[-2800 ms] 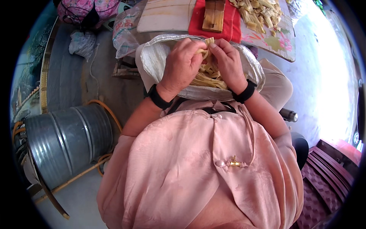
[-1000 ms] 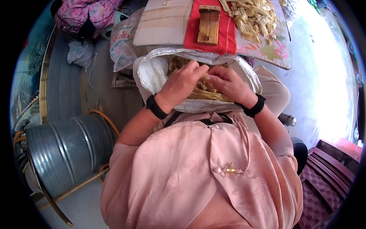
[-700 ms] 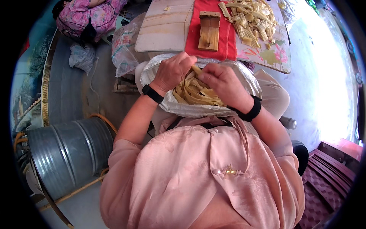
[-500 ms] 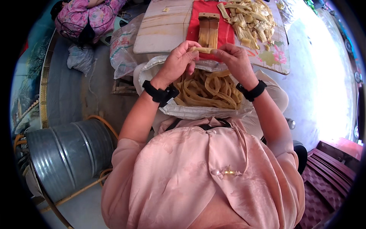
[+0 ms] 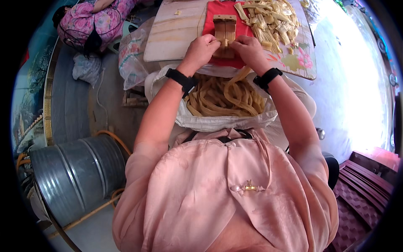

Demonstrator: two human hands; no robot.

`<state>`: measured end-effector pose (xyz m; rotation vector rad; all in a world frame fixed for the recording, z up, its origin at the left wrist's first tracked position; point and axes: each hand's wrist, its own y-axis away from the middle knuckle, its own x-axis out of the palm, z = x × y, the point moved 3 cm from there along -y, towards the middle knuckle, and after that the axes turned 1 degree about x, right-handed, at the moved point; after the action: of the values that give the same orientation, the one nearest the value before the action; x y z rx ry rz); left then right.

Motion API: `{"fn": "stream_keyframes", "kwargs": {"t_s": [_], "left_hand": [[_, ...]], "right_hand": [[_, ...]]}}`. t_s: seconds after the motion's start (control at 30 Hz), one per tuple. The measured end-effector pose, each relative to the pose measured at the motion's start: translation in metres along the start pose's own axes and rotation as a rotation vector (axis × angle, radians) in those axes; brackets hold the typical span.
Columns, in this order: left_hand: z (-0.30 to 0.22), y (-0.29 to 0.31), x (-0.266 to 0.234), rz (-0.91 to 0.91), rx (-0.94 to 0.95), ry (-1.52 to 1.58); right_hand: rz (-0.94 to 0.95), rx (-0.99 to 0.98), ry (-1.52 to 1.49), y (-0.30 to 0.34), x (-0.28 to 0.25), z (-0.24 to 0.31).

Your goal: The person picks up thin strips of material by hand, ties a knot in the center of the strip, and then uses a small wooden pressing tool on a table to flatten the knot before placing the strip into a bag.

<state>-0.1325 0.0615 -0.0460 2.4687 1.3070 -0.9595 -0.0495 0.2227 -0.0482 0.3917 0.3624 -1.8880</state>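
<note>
A wooden block [image 5: 225, 26] with a narrow groove down its middle lies on a red cloth [image 5: 209, 28]. Over its near part runs a pale tan flat strip [image 5: 225, 43], pinched on the left by my left hand [image 5: 202, 49] and on the right by my right hand [image 5: 250, 48]. Both hands are closed, with fingertips close to the block's sides. Below my right hand the strip [image 5: 240, 76] trails into an open white woven sack [image 5: 212, 122], where long tan strips [image 5: 235, 98] lie coiled.
Short yellowish folded pieces [image 5: 273, 21] are heaped on the right of the table [image 5: 168, 40]. Plastic bags [image 5: 133, 54] stand left of it. A person in a pink floral top [image 5: 90, 21] sits at upper left. A metal drum [image 5: 77, 172] stands at lower left.
Both hands have moved forward, away from my body, bringing the strip from in front of the wooden block onto it. More of the strip now rises from the sack.
</note>
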Motion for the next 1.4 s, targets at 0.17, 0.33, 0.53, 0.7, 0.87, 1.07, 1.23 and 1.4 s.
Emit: {"fn": "stream_keyframes", "kwargs": {"t_s": [0.17,0.33,0.53,0.7,0.87,1.07,1.23,1.4], "left_hand": [[-0.01,0.028,-0.011,0.017,-0.045,-0.185],[-0.008,0.1,0.0,0.0,0.245,-0.053],[-0.018,0.155,0.027,0.352,-0.033,0.962],[-0.013,0.143,0.016,0.272,-0.623,1.348],[-0.029,0.146,0.025,0.328,-0.629,1.244],[-0.05,0.147,0.01,0.208,0.028,0.16],[-0.069,0.14,-0.021,-0.286,0.397,-0.269],[-0.048,0.139,-0.01,0.102,-0.203,0.73]], "right_hand": [[-0.1,-0.116,0.328,0.014,-0.003,0.002],[-0.105,-0.332,0.243,0.071,-0.001,0.049],[0.094,-0.734,0.037,0.143,0.025,0.083],[0.049,-0.726,0.025,0.153,0.032,0.065],[0.045,-0.36,-0.164,0.139,0.029,0.067],[-0.034,-0.5,-0.12,0.131,0.032,0.061],[0.227,0.226,-0.903,0.119,0.038,0.038],[0.375,0.312,-1.201,0.123,0.035,0.04]]}}
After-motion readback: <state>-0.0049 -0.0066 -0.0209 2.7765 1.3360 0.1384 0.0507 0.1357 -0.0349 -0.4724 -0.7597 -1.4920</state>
